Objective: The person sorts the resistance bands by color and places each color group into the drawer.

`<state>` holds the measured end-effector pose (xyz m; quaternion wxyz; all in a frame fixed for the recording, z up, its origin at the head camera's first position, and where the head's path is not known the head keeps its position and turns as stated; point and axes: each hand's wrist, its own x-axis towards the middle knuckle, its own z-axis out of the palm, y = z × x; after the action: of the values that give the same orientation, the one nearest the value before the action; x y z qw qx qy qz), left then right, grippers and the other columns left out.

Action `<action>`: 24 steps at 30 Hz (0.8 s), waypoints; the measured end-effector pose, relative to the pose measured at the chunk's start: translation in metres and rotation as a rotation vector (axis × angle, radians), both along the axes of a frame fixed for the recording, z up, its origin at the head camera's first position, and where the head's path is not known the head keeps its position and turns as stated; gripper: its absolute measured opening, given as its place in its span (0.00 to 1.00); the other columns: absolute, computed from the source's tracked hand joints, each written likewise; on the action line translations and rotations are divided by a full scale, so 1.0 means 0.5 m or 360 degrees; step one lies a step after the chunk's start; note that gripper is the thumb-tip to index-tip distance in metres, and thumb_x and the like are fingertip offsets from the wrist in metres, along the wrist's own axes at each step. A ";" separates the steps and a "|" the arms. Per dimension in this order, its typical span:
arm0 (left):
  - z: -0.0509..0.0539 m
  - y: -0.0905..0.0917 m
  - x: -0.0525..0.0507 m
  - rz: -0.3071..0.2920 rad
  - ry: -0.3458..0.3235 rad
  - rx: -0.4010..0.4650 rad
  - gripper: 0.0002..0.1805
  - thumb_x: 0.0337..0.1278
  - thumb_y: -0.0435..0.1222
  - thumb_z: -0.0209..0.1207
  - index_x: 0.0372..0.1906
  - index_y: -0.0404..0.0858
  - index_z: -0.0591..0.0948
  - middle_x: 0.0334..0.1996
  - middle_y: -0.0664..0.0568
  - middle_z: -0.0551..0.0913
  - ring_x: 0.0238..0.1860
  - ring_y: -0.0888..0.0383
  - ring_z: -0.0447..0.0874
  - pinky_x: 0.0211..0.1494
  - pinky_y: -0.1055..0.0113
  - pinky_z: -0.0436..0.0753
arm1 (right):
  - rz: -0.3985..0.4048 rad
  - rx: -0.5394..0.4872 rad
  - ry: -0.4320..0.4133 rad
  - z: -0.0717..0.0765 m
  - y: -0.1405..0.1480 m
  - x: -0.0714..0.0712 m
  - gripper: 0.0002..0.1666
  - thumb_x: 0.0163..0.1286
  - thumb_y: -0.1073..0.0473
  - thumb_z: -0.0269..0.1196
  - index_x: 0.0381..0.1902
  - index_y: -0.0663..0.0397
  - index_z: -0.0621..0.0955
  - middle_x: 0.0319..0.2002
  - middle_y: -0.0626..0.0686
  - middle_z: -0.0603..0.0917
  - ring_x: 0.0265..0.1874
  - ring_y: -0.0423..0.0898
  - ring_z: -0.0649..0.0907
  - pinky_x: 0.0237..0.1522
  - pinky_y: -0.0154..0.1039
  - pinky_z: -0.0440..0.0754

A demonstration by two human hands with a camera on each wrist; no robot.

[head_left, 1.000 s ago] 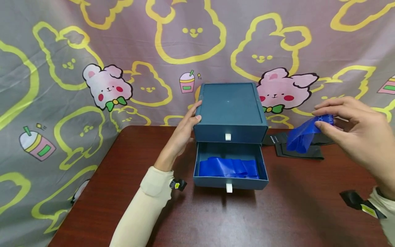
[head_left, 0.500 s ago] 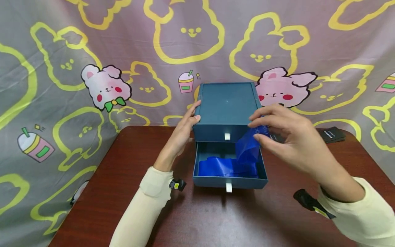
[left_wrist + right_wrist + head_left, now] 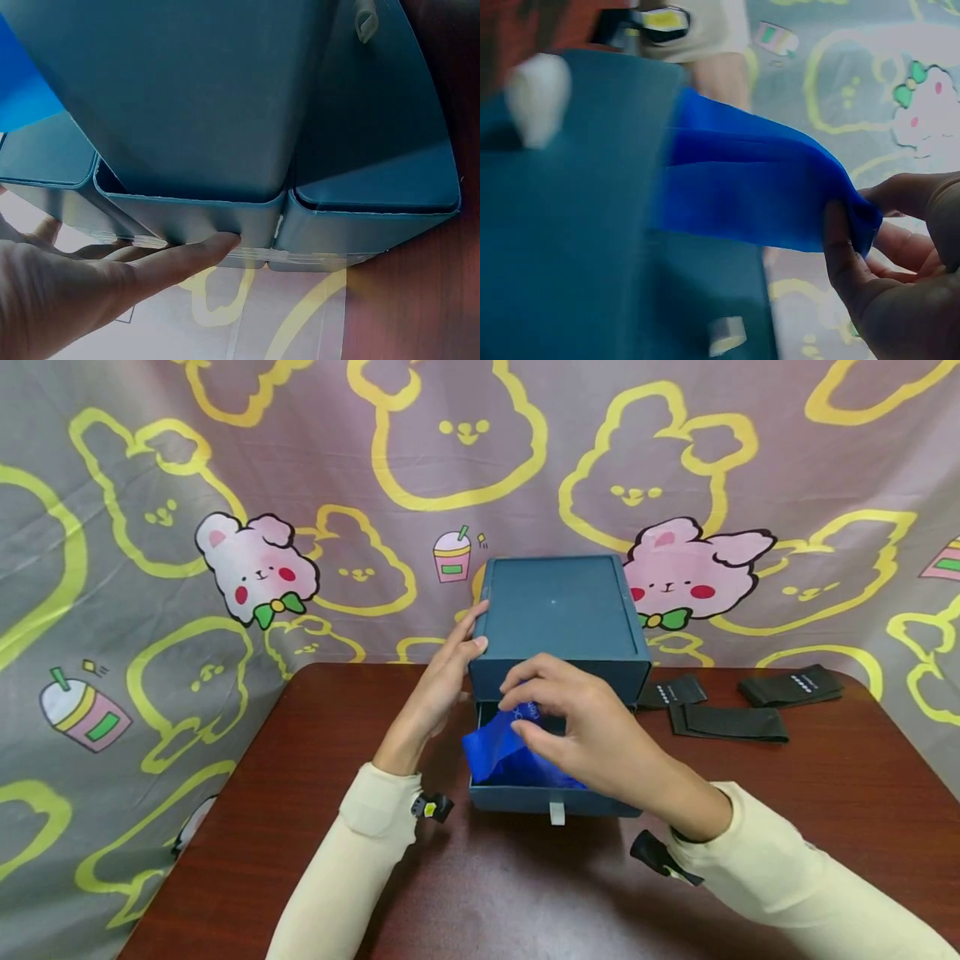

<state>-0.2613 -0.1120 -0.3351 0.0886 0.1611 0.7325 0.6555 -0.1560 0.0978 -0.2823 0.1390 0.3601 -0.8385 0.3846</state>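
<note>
A dark teal drawer unit (image 3: pixel 555 610) stands on the table with one lower drawer (image 3: pixel 517 800) pulled out. My left hand (image 3: pixel 438 685) rests against the unit's left side; in the left wrist view its straight thumb and fingers (image 3: pixel 187 259) touch the wall. Between thumb and fingers my right hand (image 3: pixel 600 727) pinches a folded blue resistance band (image 3: pixel 491 747). It hangs over the left part of the open drawer, and the right wrist view shows the pinched end of the band (image 3: pixel 772 187). Other blue bands (image 3: pixel 551 772) lie inside, partly hidden by my right hand.
Several flat black bands lie on the table right of the unit: a near black band (image 3: pixel 742 724), a far black band (image 3: pixel 795 685) and one beside the unit. The wooden table (image 3: pixel 300 827) meets a patterned cloth (image 3: pixel 360 460) at the back.
My right hand has carried the blue resistance band from the table's right side leftward to the open drawer's left part. My left hand has stayed on the unit's side.
</note>
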 end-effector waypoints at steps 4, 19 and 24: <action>0.000 0.003 0.001 0.0013 0.0008 -0.0004 0.32 0.79 0.53 0.45 0.82 0.70 0.56 0.86 0.58 0.44 0.81 0.35 0.56 0.68 0.20 0.63 | -0.0090 0.0071 -0.0080 -0.039 0.025 0.000 0.10 0.66 0.71 0.70 0.44 0.57 0.89 0.51 0.51 0.84 0.47 0.46 0.84 0.47 0.41 0.89; 0.000 0.005 0.003 0.0062 -0.0014 -0.0016 0.31 0.77 0.53 0.47 0.80 0.72 0.58 0.86 0.60 0.43 0.82 0.39 0.51 0.70 0.19 0.61 | -0.0368 0.0357 -0.0100 -0.104 0.108 0.004 0.10 0.66 0.70 0.70 0.45 0.61 0.88 0.50 0.56 0.84 0.46 0.51 0.86 0.47 0.50 0.90; -0.001 0.005 0.001 0.0057 -0.0007 -0.0016 0.31 0.77 0.54 0.47 0.80 0.72 0.58 0.86 0.60 0.43 0.82 0.39 0.51 0.70 0.19 0.61 | -0.0414 0.0416 -0.0017 -0.113 0.116 0.003 0.11 0.64 0.69 0.71 0.45 0.61 0.88 0.51 0.56 0.83 0.44 0.51 0.86 0.46 0.50 0.90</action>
<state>-0.2605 -0.1097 -0.3356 0.0794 0.1461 0.7383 0.6537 -0.1545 0.1559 -0.3388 0.1351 0.2614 -0.9216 0.2531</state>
